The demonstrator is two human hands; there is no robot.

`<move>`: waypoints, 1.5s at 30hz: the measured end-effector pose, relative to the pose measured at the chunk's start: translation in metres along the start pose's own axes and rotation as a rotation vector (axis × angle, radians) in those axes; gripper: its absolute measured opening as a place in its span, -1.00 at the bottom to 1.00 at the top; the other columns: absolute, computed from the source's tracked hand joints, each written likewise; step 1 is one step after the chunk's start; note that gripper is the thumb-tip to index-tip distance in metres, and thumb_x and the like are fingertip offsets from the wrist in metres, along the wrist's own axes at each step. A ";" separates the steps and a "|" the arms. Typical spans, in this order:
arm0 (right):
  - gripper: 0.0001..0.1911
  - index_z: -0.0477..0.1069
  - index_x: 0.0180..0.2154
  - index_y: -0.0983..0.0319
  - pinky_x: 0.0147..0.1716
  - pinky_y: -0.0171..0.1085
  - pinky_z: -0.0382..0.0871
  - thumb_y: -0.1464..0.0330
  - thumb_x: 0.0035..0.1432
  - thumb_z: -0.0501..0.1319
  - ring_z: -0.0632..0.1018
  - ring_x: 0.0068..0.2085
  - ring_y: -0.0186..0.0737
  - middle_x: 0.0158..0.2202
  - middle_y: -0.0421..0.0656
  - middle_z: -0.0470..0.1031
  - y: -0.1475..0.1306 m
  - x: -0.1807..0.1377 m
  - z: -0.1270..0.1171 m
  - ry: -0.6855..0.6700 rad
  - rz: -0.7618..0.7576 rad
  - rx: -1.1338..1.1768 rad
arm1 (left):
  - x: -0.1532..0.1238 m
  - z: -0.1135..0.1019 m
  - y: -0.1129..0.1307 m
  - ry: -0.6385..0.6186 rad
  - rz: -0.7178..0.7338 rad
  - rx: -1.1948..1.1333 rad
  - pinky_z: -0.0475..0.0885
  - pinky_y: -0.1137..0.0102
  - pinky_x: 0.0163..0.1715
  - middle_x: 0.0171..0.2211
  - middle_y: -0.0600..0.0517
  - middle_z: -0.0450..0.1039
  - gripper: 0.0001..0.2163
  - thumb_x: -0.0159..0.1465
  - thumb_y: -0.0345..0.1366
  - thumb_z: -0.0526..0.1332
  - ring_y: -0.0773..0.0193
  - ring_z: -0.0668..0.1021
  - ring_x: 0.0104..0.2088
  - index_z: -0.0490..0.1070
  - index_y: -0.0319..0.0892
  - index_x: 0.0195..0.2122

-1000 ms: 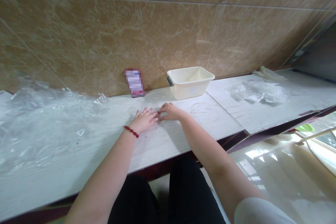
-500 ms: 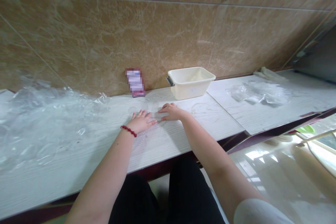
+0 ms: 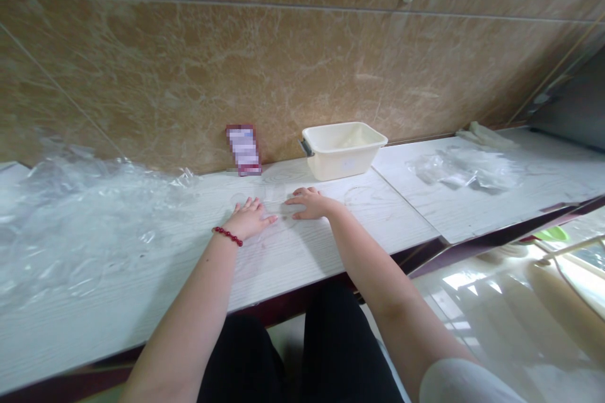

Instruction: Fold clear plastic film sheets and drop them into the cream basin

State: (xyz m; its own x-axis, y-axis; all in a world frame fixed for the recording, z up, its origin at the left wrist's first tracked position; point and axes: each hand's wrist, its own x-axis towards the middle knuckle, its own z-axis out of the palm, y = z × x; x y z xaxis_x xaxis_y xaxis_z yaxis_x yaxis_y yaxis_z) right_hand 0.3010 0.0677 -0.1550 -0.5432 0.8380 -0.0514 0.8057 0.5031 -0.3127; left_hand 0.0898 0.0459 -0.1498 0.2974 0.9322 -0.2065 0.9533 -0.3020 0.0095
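My left hand (image 3: 248, 217), with a red bead bracelet (image 3: 227, 235) at the wrist, lies palm down with fingers spread on the white wood-grain counter (image 3: 331, 245). My right hand (image 3: 309, 203) rests flat a short way to its right, fingers stretched toward the left. Both press on a thin clear plastic sheet (image 3: 276, 209) that is hard to make out on the board. Neither hand grips anything.
A cream plastic tub (image 3: 344, 148) stands against the brown tiled wall. A small red packet (image 3: 244, 149) leans on the wall left of it. Crumpled clear plastic (image 3: 80, 227) covers the counter's left part; more plastic bags (image 3: 466, 167) lie at right.
My left hand has slid a little to the left and away from the right hand, so the gap between them has widened. The right hand has hardly moved.
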 end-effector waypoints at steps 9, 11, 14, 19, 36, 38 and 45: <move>-0.64 0.31 -0.11 0.11 -0.09 -0.12 0.06 0.17 0.02 0.08 0.23 -0.04 -0.15 -0.08 -0.08 0.23 -0.006 0.003 0.001 0.251 -0.068 0.036 | 0.003 -0.008 -0.007 0.146 -0.010 -0.047 -0.06 0.12 0.03 0.13 -0.20 -0.06 -0.42 0.17 0.00 -0.22 0.06 -0.01 0.14 0.10 -0.35 0.06; -0.69 0.34 -0.15 0.14 -0.10 -0.13 0.07 0.22 0.04 0.07 0.24 -0.05 -0.16 -0.10 -0.08 0.25 -0.011 0.002 -0.003 0.279 -0.096 0.028 | 0.001 -0.013 -0.011 0.155 -0.019 -0.078 -0.06 0.13 0.04 0.13 -0.18 -0.06 -0.47 0.20 -0.07 -0.22 0.11 0.00 0.13 0.06 -0.34 0.07; -0.72 0.37 -0.19 0.16 -0.11 -0.13 0.09 0.24 0.05 0.06 0.26 -0.08 -0.17 -0.12 -0.07 0.28 -0.026 -0.010 -0.010 0.265 -0.158 -0.010 | -0.006 -0.021 -0.018 0.139 -0.006 -0.122 -0.07 0.18 0.05 0.14 -0.13 -0.05 -0.52 0.21 -0.15 -0.22 0.18 0.00 0.14 0.04 -0.31 0.09; -0.73 0.39 -0.20 0.16 -0.13 -0.15 0.12 0.26 0.04 0.07 0.26 -0.11 -0.17 -0.10 -0.09 0.29 -0.055 -0.057 -0.013 0.207 -0.374 -0.110 | -0.040 -0.028 -0.034 0.152 0.068 -0.148 -0.07 0.26 0.07 0.13 -0.11 -0.04 -0.54 0.21 -0.21 -0.21 0.25 0.03 0.13 0.03 -0.30 0.10; -0.78 0.35 -0.27 0.24 -0.18 -0.27 0.19 0.37 0.12 -0.03 0.37 -0.19 -0.28 -0.24 -0.10 0.40 -0.056 -0.081 0.020 0.264 -0.441 -0.098 | -0.146 0.034 -0.008 0.284 0.271 -0.306 -0.07 0.21 0.10 0.10 -0.04 0.06 -0.46 0.10 -0.06 0.04 0.21 0.11 0.11 0.05 -0.12 0.09; -0.80 0.33 -0.26 0.25 -0.18 -0.29 0.20 0.39 0.10 -0.02 0.38 -0.20 -0.31 -0.25 -0.10 0.39 -0.058 -0.085 0.018 0.277 -0.436 -0.003 | -0.145 0.037 -0.007 0.305 0.262 -0.302 -0.07 0.19 0.10 0.10 -0.05 0.06 -0.43 0.07 -0.05 0.08 0.19 0.11 0.11 0.03 -0.12 0.10; -0.64 0.22 -0.11 0.26 -0.05 -0.26 0.15 0.28 0.03 0.08 0.28 -0.01 -0.27 -0.06 -0.04 0.28 -0.054 -0.102 0.003 0.204 -0.509 0.205 | -0.142 0.032 0.001 0.404 0.248 -0.391 0.06 0.32 0.08 -0.12 0.02 0.36 -0.76 0.20 -0.21 -0.08 0.31 0.33 -0.03 0.34 -0.14 -0.32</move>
State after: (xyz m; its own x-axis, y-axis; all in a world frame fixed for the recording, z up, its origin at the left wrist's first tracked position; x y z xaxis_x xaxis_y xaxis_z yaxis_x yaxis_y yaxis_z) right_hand 0.3125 -0.0455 -0.1358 -0.7774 0.5351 0.3306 0.3818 0.8191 -0.4281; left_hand 0.0465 -0.0926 -0.1515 0.4372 0.8684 0.2340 0.7793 -0.4956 0.3835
